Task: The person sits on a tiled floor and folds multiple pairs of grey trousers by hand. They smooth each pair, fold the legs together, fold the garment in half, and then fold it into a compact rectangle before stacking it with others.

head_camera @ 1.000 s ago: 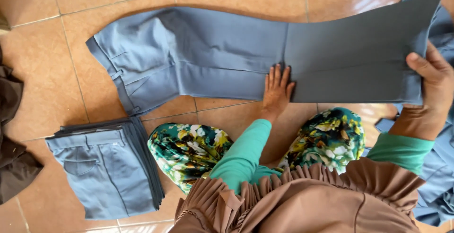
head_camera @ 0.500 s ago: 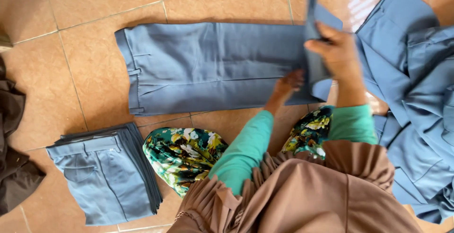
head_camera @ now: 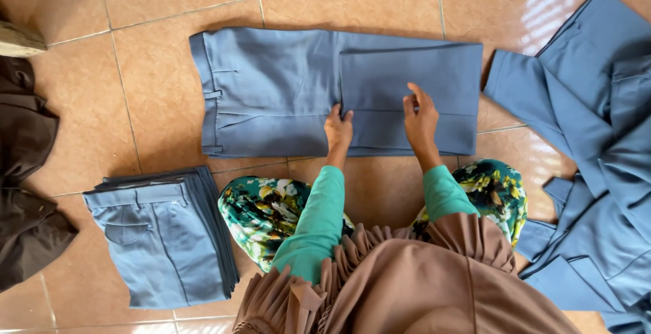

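Underneath everything runs the floor of glossy orange-brown ceramic tiles [head_camera: 156, 8], pale grout lines crossing it on all sides of the hands. Far off past the right hand, a big loose heap of blue-grey cloth trousers [head_camera: 597, 171] sprawls rumpled along the edge of the view, well apart from both hands. Directly under the hands lies the pair of blue-grey cloth trousers, folded over on itself [head_camera: 285, 93], flat on the tiles in front of the person's knees: waistband and belt loops out beyond the left hand, the legs doubled back so a neat rectangular upper layer sits beneath both palms. Well out past the left hand, at the frame's edge, a dark brown crumpled garment [head_camera: 27, 171] lies slumped on the floor. Nearer, below and beyond the left hand, sits a tidy stack of folded blue-grey trousers [head_camera: 163, 239], edges squared, just beside the person's knee in green floral fabric.

Now the hands. The right hand [head_camera: 420, 120] rests on the folded upper layer, fingers spread loosely, palm down on the cloth, gripping nothing. The left hand [head_camera: 338, 129] lies flat too, fingertips right at the fold's edge, pressing on the fabric rather than pinching it. The two hands are near each other, not touching.
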